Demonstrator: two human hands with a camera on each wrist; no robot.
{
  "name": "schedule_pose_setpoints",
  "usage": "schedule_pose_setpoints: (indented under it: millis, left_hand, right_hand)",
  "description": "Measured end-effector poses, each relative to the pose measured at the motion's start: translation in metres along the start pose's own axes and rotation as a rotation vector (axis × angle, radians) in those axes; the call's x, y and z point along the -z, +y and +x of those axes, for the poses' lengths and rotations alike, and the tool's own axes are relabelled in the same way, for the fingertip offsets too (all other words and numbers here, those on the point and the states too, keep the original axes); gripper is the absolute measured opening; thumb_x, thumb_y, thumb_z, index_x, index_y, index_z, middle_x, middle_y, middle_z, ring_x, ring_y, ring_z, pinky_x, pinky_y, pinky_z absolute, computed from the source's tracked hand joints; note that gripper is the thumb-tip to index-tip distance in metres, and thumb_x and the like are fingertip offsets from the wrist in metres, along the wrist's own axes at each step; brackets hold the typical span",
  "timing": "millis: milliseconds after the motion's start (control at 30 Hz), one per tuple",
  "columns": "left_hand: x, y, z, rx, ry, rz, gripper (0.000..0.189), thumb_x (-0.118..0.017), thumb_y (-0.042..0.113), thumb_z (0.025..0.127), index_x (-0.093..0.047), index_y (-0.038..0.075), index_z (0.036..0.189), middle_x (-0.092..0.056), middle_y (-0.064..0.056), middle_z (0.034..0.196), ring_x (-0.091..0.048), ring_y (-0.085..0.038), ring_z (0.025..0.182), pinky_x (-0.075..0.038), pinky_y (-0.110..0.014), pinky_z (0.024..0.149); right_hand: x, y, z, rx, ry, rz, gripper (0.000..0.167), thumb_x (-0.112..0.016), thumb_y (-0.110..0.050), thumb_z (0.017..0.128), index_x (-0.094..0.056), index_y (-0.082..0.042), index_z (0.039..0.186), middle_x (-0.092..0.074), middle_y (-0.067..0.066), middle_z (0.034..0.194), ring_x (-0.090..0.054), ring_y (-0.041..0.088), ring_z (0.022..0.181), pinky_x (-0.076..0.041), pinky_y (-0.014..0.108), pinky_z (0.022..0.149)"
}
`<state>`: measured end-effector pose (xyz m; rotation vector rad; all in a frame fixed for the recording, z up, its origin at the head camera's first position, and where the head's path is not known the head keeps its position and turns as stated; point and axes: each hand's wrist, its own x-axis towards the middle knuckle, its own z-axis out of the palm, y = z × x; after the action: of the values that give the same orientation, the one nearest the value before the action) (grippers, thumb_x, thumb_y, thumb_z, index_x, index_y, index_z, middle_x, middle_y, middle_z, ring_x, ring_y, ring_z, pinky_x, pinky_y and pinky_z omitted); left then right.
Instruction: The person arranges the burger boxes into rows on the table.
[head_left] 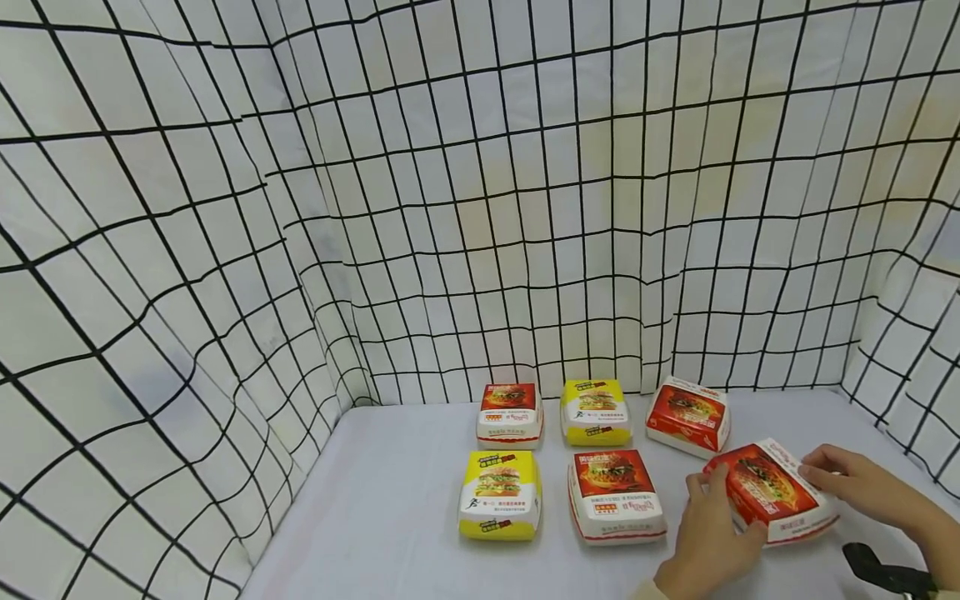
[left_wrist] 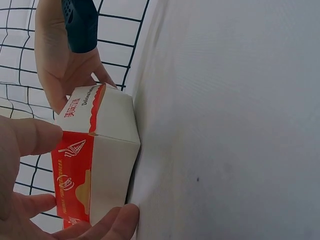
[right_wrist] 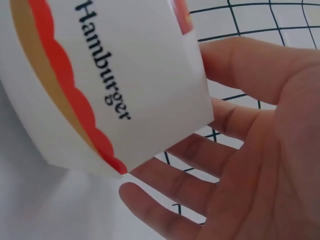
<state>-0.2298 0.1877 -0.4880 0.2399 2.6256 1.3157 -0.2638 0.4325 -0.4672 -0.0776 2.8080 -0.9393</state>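
Observation:
Between my two hands is a red and white hamburger box [head_left: 772, 492], turned at an angle at the right end of the table. My left hand [head_left: 712, 533] holds its left side, the thumb by the near corner; in the left wrist view the fingers [left_wrist: 112, 222] spread along the red and white side down to its lower edge. My right hand [head_left: 862, 487] grips the opposite end. The right wrist view shows its thumb [right_wrist: 240, 67] on the box's edge and the other fingers reaching behind a white side marked "Hamburger".
Left of the hands stand a red and white box [head_left: 617, 497] and a yellow and white box [head_left: 500, 495]. Behind them are a red box [head_left: 510, 415], a yellow box [head_left: 597, 412] and a tilted red box [head_left: 688, 417]. Black-gridded white cloth [head_left: 480, 208] walls the white table [head_left: 375, 500].

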Motion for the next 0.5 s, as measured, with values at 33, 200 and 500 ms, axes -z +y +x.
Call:
schedule_pose_setpoints:
  millis: [33, 200, 500]
  left_hand:
    - [0.0002, 0.0, 0.0001, 0.005, -0.003, 0.002, 0.072, -0.082, 0.039, 0.082, -0.044, 0.047, 0.142, -0.045, 0.011, 0.133, -0.061, -0.017, 0.116, -0.056, -0.044, 0.097]
    - [-0.0006, 0.0001, 0.0, 0.027, -0.013, 0.029, 0.077, -0.083, 0.047, 0.08, -0.04, 0.05, 0.144, -0.044, 0.01, 0.135, -0.062, -0.02, 0.115, -0.056, -0.046, 0.095]
    - [-0.0008, -0.0032, -0.0002, -0.013, -0.005, 0.032, 0.076, -0.081, 0.046, 0.083, -0.039, 0.05, 0.145, -0.047, 0.008, 0.132, -0.062, -0.018, 0.113, -0.055, -0.043, 0.094]
  right_hand:
    - [0.0, -0.0002, 0.0001, 0.004, -0.009, 0.008, 0.047, -0.049, -0.035, 0.107, -0.057, 0.009, 0.122, -0.066, 0.023, 0.115, -0.062, 0.034, 0.105, -0.055, 0.046, 0.077]
    - [-0.0003, -0.0013, -0.0004, 0.016, -0.038, 0.022, 0.054, -0.05, -0.032, 0.107, -0.049, 0.013, 0.135, -0.061, 0.033, 0.124, -0.062, 0.041, 0.11, -0.057, 0.05, 0.08]
    - [-0.0015, -0.0046, -0.0018, 0.051, -0.057, 0.036, 0.059, -0.05, -0.028, 0.106, -0.037, 0.013, 0.146, -0.05, 0.044, 0.134, -0.059, 0.052, 0.115, -0.056, 0.054, 0.082]
